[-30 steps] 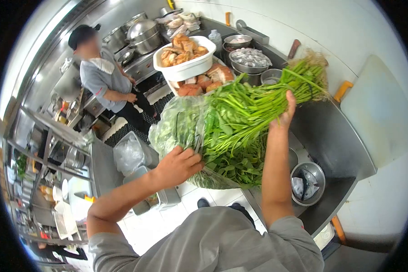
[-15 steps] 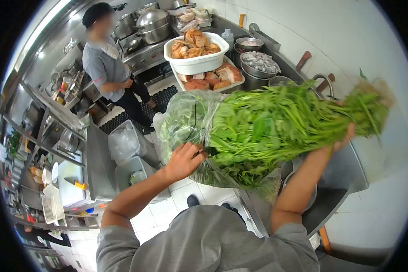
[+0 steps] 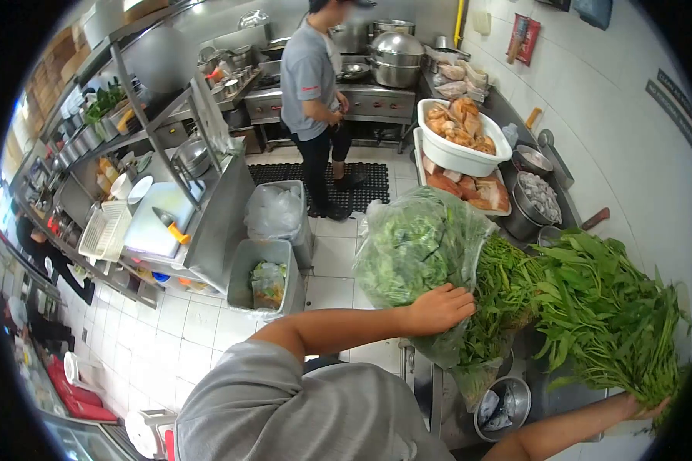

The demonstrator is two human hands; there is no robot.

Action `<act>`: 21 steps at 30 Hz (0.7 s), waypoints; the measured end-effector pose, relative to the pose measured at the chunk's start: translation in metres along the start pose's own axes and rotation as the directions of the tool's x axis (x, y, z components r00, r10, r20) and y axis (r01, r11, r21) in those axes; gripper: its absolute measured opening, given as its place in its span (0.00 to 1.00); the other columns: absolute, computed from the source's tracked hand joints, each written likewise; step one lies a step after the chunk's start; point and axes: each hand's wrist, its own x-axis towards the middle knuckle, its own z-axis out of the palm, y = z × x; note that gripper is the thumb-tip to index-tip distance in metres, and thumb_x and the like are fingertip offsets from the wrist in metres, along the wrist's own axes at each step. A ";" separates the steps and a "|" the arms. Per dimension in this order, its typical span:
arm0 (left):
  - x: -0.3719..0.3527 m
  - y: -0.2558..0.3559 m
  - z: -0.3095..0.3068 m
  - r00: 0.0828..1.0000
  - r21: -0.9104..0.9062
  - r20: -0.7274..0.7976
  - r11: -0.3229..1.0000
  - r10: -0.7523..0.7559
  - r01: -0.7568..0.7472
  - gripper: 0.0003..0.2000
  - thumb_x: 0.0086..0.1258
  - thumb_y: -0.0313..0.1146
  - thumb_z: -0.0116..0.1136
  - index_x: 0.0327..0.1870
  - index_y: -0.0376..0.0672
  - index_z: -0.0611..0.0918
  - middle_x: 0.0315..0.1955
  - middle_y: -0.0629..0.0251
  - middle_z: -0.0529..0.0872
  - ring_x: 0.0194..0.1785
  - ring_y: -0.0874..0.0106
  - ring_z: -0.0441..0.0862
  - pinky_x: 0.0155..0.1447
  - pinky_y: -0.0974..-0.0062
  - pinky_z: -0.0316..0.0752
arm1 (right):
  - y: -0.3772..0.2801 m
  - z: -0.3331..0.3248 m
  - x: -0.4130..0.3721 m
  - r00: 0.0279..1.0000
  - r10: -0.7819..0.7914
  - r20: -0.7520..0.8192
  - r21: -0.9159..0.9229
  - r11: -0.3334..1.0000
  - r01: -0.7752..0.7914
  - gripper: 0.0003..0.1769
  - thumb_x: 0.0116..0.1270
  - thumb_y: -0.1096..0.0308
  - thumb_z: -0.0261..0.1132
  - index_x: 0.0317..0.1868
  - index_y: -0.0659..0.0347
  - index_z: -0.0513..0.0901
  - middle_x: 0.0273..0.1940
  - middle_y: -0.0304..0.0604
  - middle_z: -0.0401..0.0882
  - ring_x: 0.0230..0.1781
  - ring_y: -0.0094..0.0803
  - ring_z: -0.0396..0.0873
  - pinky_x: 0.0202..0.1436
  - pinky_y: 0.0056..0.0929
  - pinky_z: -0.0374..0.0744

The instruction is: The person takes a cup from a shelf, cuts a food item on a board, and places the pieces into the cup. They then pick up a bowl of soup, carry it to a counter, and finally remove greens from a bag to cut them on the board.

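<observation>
A large clear plastic bag [image 3: 392, 257] packed with leafy greens bulges in front of me. My left hand [image 3: 442, 309] is closed on its gathered side, fingers bent over the plastic. More dark green leaves [image 3: 507, 276] stick out of the bag's right end. To the right, my right hand [image 3: 642, 407] grips a big loose bunch of long-stemmed leafy greens [image 3: 600, 300] by the stems, and its leaves fan out up and left. The leaves partly hide the fingers of that hand. Below the greens sits a metal bowl [image 3: 504, 407] with silvery pieces inside.
A white tub of cooked chicken [image 3: 457, 138] stands over a tray of meat [image 3: 469, 192]. Metal bowls [image 3: 537, 198] line the right counter, near a knife handle [image 3: 596, 219]. Grey bins [image 3: 265, 276] stand left on the floor. A co-worker [image 3: 315, 107] stands near the stove.
The loose bunch has moved right and down with my right hand, apart from the bag. My left hand stays at the bag. The view has turned, and the bag now appears further right.
</observation>
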 end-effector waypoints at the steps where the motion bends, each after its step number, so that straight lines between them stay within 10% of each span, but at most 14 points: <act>1: 0.003 0.000 0.004 1.000 0.011 0.011 1.000 -0.008 0.008 0.08 0.56 0.31 0.51 0.37 0.44 0.74 0.33 0.66 0.72 0.42 0.69 0.72 0.45 0.72 0.66 | 0.000 0.001 0.000 1.000 0.012 0.007 0.003 1.000 -0.012 0.20 0.65 0.68 0.53 0.52 0.74 0.73 0.57 0.58 0.71 0.58 0.47 0.69 0.63 0.46 0.69; 7: -0.004 0.006 0.005 0.995 -0.003 0.096 0.999 -0.033 0.033 0.10 0.56 0.30 0.52 0.40 0.44 0.75 0.37 0.66 0.73 0.44 0.67 0.72 0.47 0.70 0.67 | 0.012 -0.011 -0.001 0.995 0.055 -0.086 0.020 0.998 -0.053 0.18 0.62 0.71 0.57 0.50 0.75 0.74 0.54 0.58 0.73 0.56 0.48 0.72 0.58 0.48 0.74; 9: -0.011 0.007 -0.004 0.995 -0.016 0.088 0.999 -0.049 0.051 0.10 0.56 0.30 0.52 0.40 0.45 0.76 0.39 0.66 0.73 0.45 0.67 0.72 0.48 0.70 0.67 | 0.020 -0.016 -0.022 0.957 -0.286 0.050 -0.359 0.889 0.284 0.17 0.61 0.69 0.59 0.47 0.74 0.76 0.53 0.56 0.74 0.52 0.47 0.75 0.54 0.47 0.78; 16: -0.017 0.027 -0.031 0.986 0.024 0.090 0.990 -0.143 0.141 0.17 0.57 0.29 0.53 0.49 0.48 0.79 0.50 0.65 0.73 0.47 0.68 0.73 0.51 0.69 0.67 | 0.056 -0.050 0.025 0.939 -0.144 0.313 -0.302 0.922 0.242 0.22 0.64 0.61 0.60 0.51 0.72 0.76 0.54 0.58 0.74 0.51 0.41 0.77 0.52 0.39 0.80; 18: -0.018 0.033 -0.039 0.983 0.015 0.071 0.986 -0.169 0.168 0.20 0.55 0.28 0.55 0.51 0.48 0.78 0.56 0.61 0.71 0.53 0.66 0.72 0.55 0.66 0.67 | 0.053 -0.036 0.022 0.979 0.095 0.183 -0.082 0.993 -0.081 0.22 0.67 0.62 0.55 0.52 0.74 0.75 0.54 0.58 0.75 0.49 0.41 0.78 0.54 0.38 0.79; 21: -0.021 0.041 -0.044 0.978 -0.030 -0.030 0.978 -0.208 0.207 0.23 0.50 0.28 0.60 0.52 0.47 0.77 0.60 0.57 0.69 0.59 0.62 0.70 0.58 0.62 0.66 | 0.075 -0.043 0.046 0.946 0.026 0.323 -0.216 0.975 0.047 0.23 0.67 0.61 0.53 0.54 0.74 0.74 0.53 0.58 0.75 0.50 0.42 0.78 0.53 0.37 0.79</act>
